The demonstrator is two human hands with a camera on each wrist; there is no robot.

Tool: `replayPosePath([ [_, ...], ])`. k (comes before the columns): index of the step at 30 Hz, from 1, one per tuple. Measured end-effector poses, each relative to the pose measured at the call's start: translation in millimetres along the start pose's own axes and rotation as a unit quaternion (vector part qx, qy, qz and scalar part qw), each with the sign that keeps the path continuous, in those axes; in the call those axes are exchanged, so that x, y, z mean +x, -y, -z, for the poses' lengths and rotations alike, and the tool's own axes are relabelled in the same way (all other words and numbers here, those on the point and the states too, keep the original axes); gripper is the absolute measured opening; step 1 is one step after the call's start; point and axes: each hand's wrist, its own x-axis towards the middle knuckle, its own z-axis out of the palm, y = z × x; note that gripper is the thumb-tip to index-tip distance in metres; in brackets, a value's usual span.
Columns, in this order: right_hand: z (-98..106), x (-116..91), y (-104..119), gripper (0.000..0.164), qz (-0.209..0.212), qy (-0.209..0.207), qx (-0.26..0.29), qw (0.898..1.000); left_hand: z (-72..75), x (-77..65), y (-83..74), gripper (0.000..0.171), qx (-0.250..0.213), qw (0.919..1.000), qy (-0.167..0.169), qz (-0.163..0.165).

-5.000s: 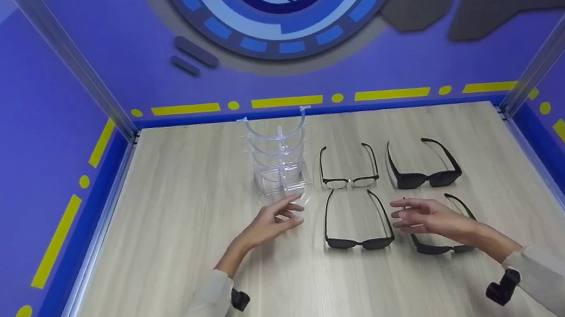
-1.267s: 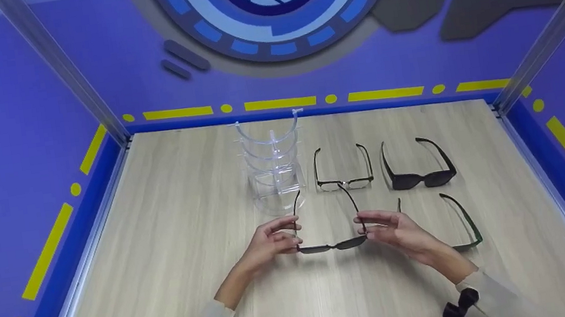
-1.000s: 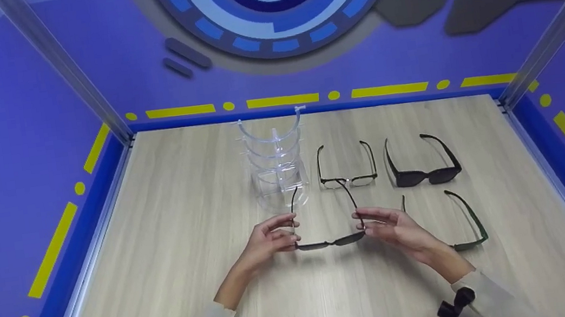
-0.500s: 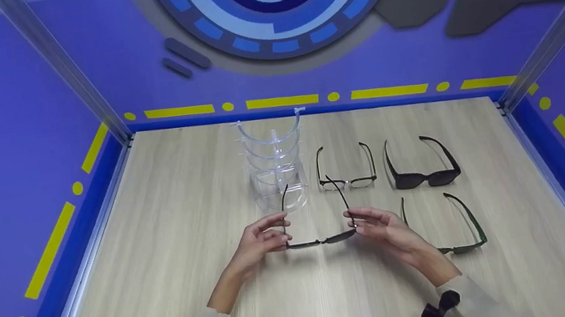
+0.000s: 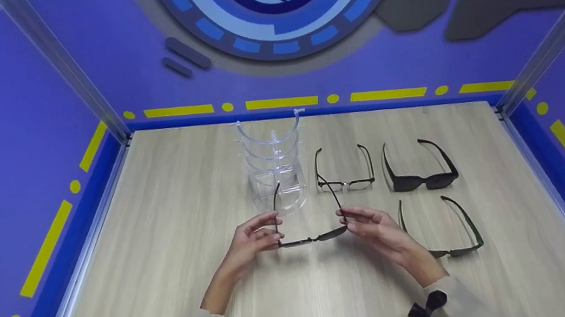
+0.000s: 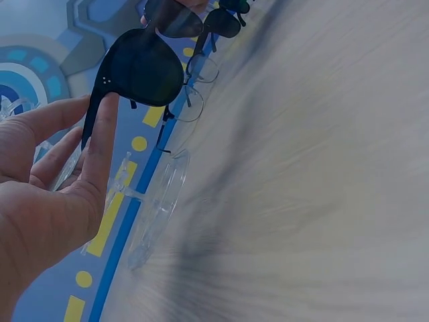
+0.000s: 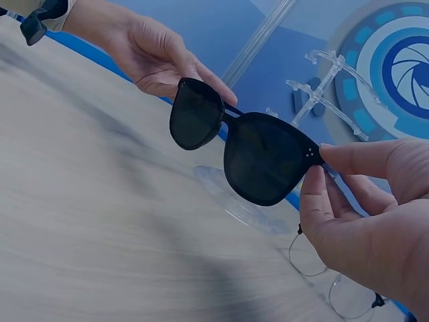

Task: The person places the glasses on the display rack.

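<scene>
A pair of black sunglasses (image 7: pixel 265 159), temples unfolded and pointing away from the person, is held up above the table by both hands. My left hand (image 5: pixel 250 244) pinches the left temple near its hinge, and my right hand (image 5: pixel 379 230) pinches the right one. In the right wrist view both dark lenses show in full, with small silver dots at the outer corners. Just beyond the sunglasses stands a clear plastic eyewear display rack (image 5: pixel 275 154) with several curved tiers and a rounded base. The left temple tip overlaps the rack's lower part in the head view.
To the rack's right lie clear-lens eyeglasses (image 5: pixel 346 185) with dark rims. Farther right are thick black sunglasses (image 5: pixel 424 181), and nearer, green-tinged dark sunglasses (image 5: pixel 458 251) partly behind the right hand. Blue-purple walls (image 5: pixel 15 161) enclose the wooden table (image 5: pixel 156 197) at the back and sides.
Both hands came in, took the front sunglasses by the temples and lifted them. Over the last second they moved left toward the rack, and the sunglasses tilted slightly.
</scene>
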Motion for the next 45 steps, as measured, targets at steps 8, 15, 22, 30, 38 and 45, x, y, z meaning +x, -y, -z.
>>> replayPosePath([
  [8,-6,11,2,0.044,0.0,0.008,0.004,1.0,7.9,-1.3,-5.1,0.057,0.006,0.9998,-0.019,-0.002],
  [15,-8,15,-1,0.046,0.01,0.02,-0.002,1.0,10.6,-3.1,-5.5,0.057,0.013,0.9995,-0.028,-0.005],
  [22,-7,17,-6,0.047,-0.001,0.022,0.002,1.0,12.5,-3.9,-1.3,0.055,0.0,0.9996,-0.026,-0.007],
  [30,-11,27,-4,0.05,-0.004,0.026,0.013,1.0,19.2,-2.6,-3.5,0.063,0.002,0.9995,-0.021,-0.022],
  [38,-18,36,-3,0.055,0.004,0.025,0.002,1.0,28.1,-0.1,-6.3,0.064,0.005,0.999,-0.038,-0.023],
  [45,-25,50,-1,0.051,0.017,0.018,0.001,1.0,33.5,6.5,-10.8,0.063,0.018,0.9974,-0.068,-0.016],
])
